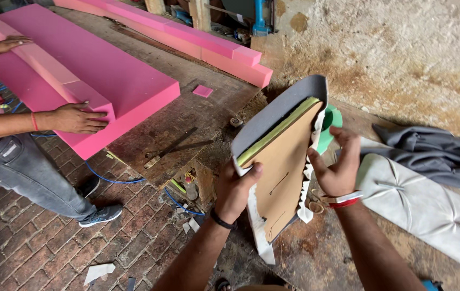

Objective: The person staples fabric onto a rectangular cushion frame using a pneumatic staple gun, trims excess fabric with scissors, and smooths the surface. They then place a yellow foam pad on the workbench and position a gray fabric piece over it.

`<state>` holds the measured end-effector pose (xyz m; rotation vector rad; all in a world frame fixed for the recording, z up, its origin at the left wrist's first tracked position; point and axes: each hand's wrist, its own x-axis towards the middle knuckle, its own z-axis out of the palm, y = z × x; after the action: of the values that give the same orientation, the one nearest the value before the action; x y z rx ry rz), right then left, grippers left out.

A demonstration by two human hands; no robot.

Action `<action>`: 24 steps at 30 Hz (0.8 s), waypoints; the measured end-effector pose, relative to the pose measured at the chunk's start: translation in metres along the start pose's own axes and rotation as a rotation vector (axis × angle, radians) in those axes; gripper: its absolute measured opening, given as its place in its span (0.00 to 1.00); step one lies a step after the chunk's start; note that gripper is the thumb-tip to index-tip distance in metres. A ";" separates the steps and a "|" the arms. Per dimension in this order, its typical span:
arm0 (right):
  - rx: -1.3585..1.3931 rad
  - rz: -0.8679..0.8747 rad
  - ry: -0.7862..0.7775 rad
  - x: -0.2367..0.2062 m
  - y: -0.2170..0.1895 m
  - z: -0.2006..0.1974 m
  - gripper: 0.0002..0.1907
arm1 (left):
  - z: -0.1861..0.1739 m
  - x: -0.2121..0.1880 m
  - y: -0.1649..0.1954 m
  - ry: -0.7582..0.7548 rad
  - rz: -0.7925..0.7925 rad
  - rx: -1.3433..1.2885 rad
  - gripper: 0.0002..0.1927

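I hold an upholstered panel [281, 156] upright between both hands: a brown board with a thin yellow-green foam layer and grey fabric wrapped over its top and left edge. My left hand [236, 188] grips its lower left edge, thumb on the brown board. My right hand [337, 161] holds the right edge, where white notched fabric [308, 178] is folded over. A green object [328, 129] shows behind the panel by my right fingers.
A co-worker at the left presses both hands [79, 118] on a pink foam slab [106, 70] lying on a worn wooden workbench [187, 118]. More pink foam strips [208, 46] lie farther back. A white tufted cushion [429, 210] and grey cloth [434, 153] lie at the right. Brick floor below.
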<state>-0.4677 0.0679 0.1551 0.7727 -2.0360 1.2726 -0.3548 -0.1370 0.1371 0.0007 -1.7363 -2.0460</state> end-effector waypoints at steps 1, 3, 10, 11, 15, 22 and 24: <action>-0.008 -0.145 -0.037 0.005 -0.021 -0.013 0.34 | 0.003 0.001 0.003 -0.064 -0.001 0.024 0.22; -0.018 -0.393 -0.175 0.021 -0.062 -0.031 0.37 | 0.010 0.000 0.011 -0.202 -0.001 0.080 0.25; -0.077 -0.436 -0.619 0.050 -0.122 -0.055 0.45 | 0.027 -0.030 0.033 -0.515 0.199 -0.166 0.42; -0.056 -0.348 -0.652 0.045 -0.120 -0.060 0.45 | 0.027 -0.032 0.034 -0.515 0.210 -0.168 0.41; -0.215 -0.336 -0.375 0.009 -0.109 -0.079 0.38 | 0.031 -0.023 0.042 -0.636 0.187 -0.261 0.44; 0.792 0.635 -0.145 -0.014 -0.072 -0.088 0.20 | 0.064 0.024 0.075 -0.857 0.108 0.300 0.46; 0.862 0.853 -0.228 0.001 -0.054 -0.093 0.25 | 0.076 0.028 0.078 -0.964 0.197 0.392 0.43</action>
<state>-0.4106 0.1333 0.2188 0.3631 -2.0176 2.7497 -0.3752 -0.0832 0.2337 -1.1422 -2.5111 -1.6006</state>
